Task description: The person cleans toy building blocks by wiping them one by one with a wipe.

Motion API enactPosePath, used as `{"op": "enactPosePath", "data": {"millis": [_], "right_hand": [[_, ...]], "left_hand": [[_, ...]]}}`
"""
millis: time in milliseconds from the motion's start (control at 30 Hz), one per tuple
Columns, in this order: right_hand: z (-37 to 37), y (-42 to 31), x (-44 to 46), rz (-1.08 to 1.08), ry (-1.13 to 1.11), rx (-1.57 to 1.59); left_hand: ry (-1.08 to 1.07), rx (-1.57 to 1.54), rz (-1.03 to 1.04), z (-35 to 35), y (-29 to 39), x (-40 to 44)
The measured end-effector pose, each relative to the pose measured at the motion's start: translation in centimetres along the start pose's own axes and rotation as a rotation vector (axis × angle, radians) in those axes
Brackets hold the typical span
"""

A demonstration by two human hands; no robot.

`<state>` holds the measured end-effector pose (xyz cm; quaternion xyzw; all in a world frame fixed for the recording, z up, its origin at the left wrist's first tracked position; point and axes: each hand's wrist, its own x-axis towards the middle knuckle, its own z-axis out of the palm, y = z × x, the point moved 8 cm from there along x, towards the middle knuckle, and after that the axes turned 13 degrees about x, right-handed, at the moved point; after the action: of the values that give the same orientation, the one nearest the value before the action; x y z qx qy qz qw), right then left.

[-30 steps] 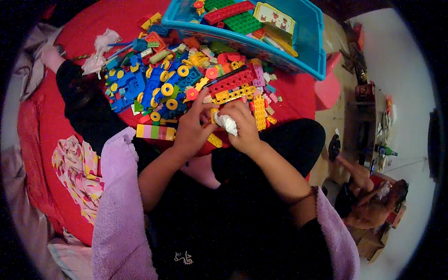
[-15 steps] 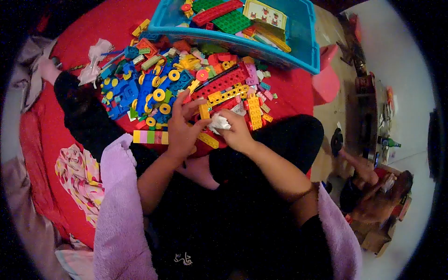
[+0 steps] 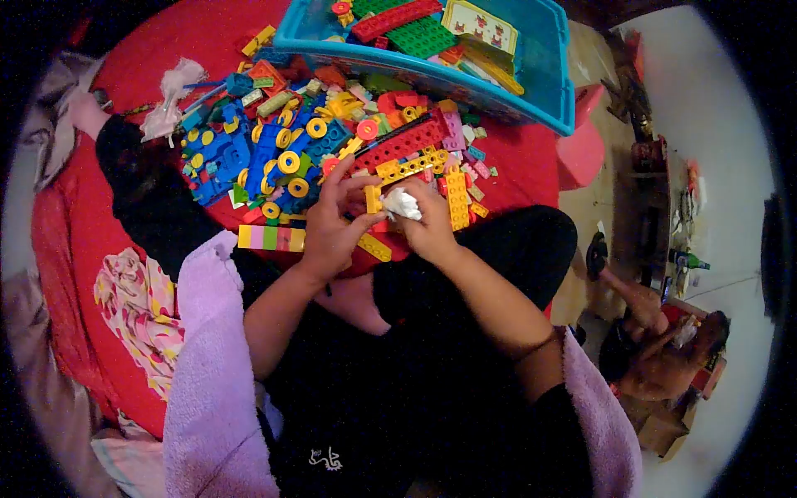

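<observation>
My left hand (image 3: 334,228) is closed on a small yellow toy brick (image 3: 373,199), pinched between thumb and fingers. My right hand (image 3: 433,228) grips a crumpled white tissue or wipe (image 3: 403,204), pressed close against the brick's right side. Just beyond both hands is a heap of building bricks, with a long red beam (image 3: 403,141) and a yellow beam with holes (image 3: 411,166). A yellow studded brick (image 3: 457,201) lies right of my right hand. Left of my left hand sits a row of joined coloured bricks (image 3: 271,238).
A blue plastic tub (image 3: 423,70) with plates and a picture card stands behind the heap on the red sheet (image 3: 158,58). Blue wheeled pieces (image 3: 270,158) lie to the left. A pink plastic object (image 3: 579,149) is at right. Another person (image 3: 664,357) sits at far right.
The tissue shows more fully, bunched up in my right hand beside the yellow brick. Both hands remain together in nearly the same place; the view has shifted slightly.
</observation>
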<state>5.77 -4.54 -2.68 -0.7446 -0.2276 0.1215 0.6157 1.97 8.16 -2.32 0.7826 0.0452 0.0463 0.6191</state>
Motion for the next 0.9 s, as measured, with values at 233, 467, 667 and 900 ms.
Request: {"op": "enactPosePath", "data": {"millis": [233,467,667,900], "right_hand": [[-0.3,-4.3,-0.2,-0.325,0.060,-0.107],[1.5,-3.3,-1.0,-0.233,-0.123,-0.209],[-2.0,-1.6,0.3,-0.237,0.208,-0.091],[-0.9,-1.4,0.4,-0.177,0.138,-0.079]], "left_hand": [[-0.052,0.316,0.043,0.7,0.5,0.0],[-0.094,0.317,-0.055,0.4,0.0,0.2],[-0.158,0.038,-0.180,1.7,-1.0,0.0],[-0.167,-0.101,-0.234,1.5,-2.2,0.1]]}}
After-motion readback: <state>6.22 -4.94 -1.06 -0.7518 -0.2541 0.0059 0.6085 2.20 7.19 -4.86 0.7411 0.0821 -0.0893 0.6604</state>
